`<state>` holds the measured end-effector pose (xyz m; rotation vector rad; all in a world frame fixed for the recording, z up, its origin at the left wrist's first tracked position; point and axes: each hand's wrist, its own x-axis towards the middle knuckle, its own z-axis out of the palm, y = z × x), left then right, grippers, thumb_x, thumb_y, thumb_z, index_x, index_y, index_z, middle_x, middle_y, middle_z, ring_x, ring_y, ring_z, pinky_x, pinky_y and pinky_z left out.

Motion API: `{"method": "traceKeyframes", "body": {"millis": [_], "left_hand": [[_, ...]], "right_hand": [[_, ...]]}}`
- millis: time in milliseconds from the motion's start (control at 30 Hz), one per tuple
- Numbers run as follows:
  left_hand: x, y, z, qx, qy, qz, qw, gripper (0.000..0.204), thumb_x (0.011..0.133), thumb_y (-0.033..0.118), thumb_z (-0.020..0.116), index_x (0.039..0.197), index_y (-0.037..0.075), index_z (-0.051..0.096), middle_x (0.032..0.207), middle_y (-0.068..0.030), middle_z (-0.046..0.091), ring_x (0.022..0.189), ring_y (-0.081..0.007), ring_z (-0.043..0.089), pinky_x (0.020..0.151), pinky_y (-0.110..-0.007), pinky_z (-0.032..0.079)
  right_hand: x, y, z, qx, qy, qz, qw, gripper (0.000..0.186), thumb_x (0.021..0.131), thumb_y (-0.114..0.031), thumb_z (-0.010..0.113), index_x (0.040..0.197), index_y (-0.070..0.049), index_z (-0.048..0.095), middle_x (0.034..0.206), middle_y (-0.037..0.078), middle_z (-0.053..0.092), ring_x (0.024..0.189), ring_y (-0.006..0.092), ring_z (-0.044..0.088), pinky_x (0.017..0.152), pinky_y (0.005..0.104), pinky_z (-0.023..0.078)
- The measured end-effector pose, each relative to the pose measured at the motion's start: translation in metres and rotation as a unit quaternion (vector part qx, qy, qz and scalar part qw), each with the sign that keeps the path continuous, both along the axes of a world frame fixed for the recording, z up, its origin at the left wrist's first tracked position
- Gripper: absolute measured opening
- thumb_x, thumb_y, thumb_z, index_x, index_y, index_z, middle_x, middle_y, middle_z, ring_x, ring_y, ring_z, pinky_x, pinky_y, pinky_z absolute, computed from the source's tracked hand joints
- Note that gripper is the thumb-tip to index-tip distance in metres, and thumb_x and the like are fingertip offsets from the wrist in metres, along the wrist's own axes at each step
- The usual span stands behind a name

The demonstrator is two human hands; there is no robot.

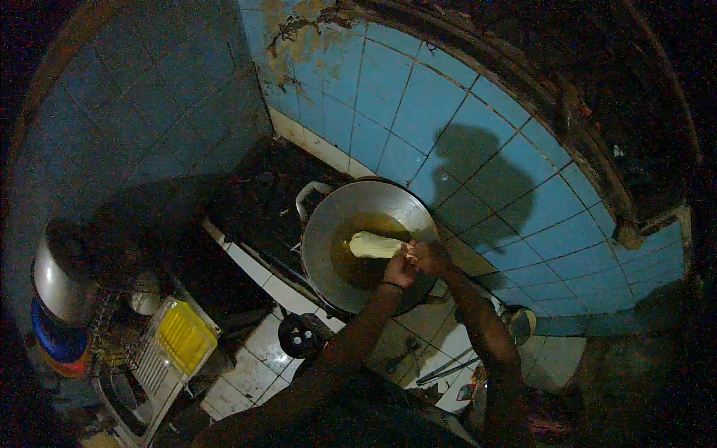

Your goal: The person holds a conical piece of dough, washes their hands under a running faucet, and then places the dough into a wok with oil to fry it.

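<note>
A wide metal wok (pixel 317 239) with a looped handle sits on the dark stove. Yellowish-brown oil (pixel 351 275) lies in its bottom. Above the oil is a long, pale cream thing (pixel 373 246), broad and rounded at its left end and narrowing toward my hands; it looks like a filled bag or a length of dough, and I cannot tell which. My left hand (pixel 401 270), with a dark band at the wrist, is closed at its narrow right end. Beside it my right hand (pixel 432 259) is closed on the same end, its fingers partly hidden.
A blue tiled wall (pixel 388 97) rises behind the wok. Left of my arm is a small dark pan (pixel 297 335). Farther left stand a dish rack (pixel 146 366), a yellow tray (pixel 181 337) and a silver pot (pixel 63 280). A dark rod (pixel 448 367) lies at right.
</note>
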<state>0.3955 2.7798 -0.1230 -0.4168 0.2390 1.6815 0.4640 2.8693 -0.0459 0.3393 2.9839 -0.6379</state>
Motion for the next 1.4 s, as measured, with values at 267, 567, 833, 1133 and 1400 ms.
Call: {"method": "traceKeyframes", "body": {"millis": [267, 567, 833, 1133, 1400], "left_hand": [[0.007, 0.007, -0.006, 0.020, 0.031, 0.005, 0.999, 0.021, 0.083, 0.028, 0.048, 0.092, 0.009, 0.050, 0.074, 0.0005, 0.053, 0.055, -0.0133, 0.046, 0.052, -0.029, 0.041], [0.013, 0.006, -0.018, 0.084, 0.099, 0.045, 0.991, 0.024, 0.081, 0.029, 0.052, 0.091, 0.007, 0.048, 0.073, -0.0004, 0.052, 0.054, -0.0116, 0.045, 0.050, -0.026, 0.041], [0.014, 0.011, -0.007, 0.087, 0.143, 0.038, 0.985, 0.028, 0.080, 0.033, 0.053, 0.088, 0.007, 0.048, 0.067, -0.0036, 0.051, 0.059, -0.0133, 0.047, 0.054, -0.028, 0.042], [0.014, -0.007, -0.021, -0.030, -0.022, 0.014, 0.999, 0.015, 0.086, 0.022, 0.042, 0.088, 0.008, 0.048, 0.077, -0.0043, 0.049, 0.073, -0.0148, 0.050, 0.069, -0.029, 0.044], [0.009, -0.029, -0.055, 0.035, 0.123, -0.086, 0.988, 0.011, 0.081, 0.009, 0.043, 0.091, 0.007, 0.047, 0.081, -0.0077, 0.050, 0.074, -0.0165, 0.049, 0.071, -0.028, 0.044]], "right_hand": [[-0.009, -0.018, 0.018, -0.267, -0.033, -0.282, 0.921, 0.027, 0.079, -0.029, 0.052, 0.080, -0.003, 0.054, 0.052, 0.006, 0.050, 0.043, 0.0140, 0.048, 0.042, 0.0278, 0.038], [-0.007, -0.019, 0.032, -0.236, -0.036, -0.231, 0.943, 0.027, 0.079, -0.030, 0.053, 0.084, -0.004, 0.055, 0.054, 0.004, 0.051, 0.046, 0.0101, 0.049, 0.042, 0.0264, 0.038], [0.011, -0.008, 0.033, -0.194, -0.003, -0.131, 0.972, 0.031, 0.078, -0.033, 0.053, 0.084, -0.004, 0.056, 0.057, 0.005, 0.053, 0.050, 0.0129, 0.051, 0.047, 0.0282, 0.040], [-0.025, -0.001, 0.030, -0.213, -0.043, -0.106, 0.970, 0.034, 0.075, -0.035, 0.055, 0.085, -0.003, 0.056, 0.060, 0.007, 0.054, 0.054, 0.0152, 0.052, 0.051, 0.0293, 0.041], [-0.088, -0.005, -0.027, -0.209, -0.200, 0.020, 0.957, 0.037, 0.073, -0.036, 0.057, 0.085, -0.002, 0.056, 0.064, 0.009, 0.055, 0.058, 0.0172, 0.053, 0.054, 0.0302, 0.041]]}}
